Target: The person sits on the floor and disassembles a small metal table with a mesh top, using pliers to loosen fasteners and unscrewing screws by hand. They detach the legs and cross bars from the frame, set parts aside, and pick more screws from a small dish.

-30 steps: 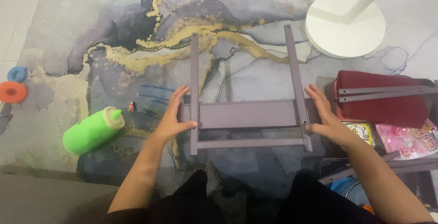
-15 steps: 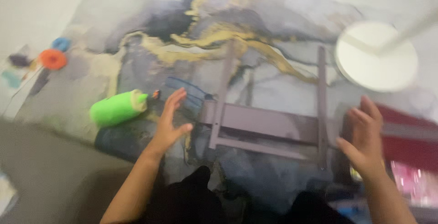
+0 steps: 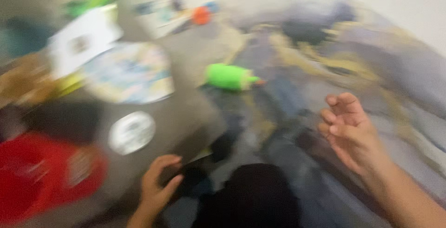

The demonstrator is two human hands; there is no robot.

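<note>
Hands empty — left hand (image 3: pixel 158 184) at seven o'clock, half-curled on the grey floor; right hand (image 3: pixel 350 130) at four, loosely curled above the rug (image 3: pixel 325 60). Green bottle (image 3: pixel 228 77) lies apart at twelve.

Whole view motion-blurred. Green cylinder (image 3: pixel 228 77) as landmark: left of it, round printed disc (image 3: pixel 129 78), pattern unreadable; below-left, red item (image 3: pixel 42 174), kind unclear, cut by frame edge. Right forearm cut off lower right. Left hand (image 3: pixel 158 188) contact indistinct.
</note>
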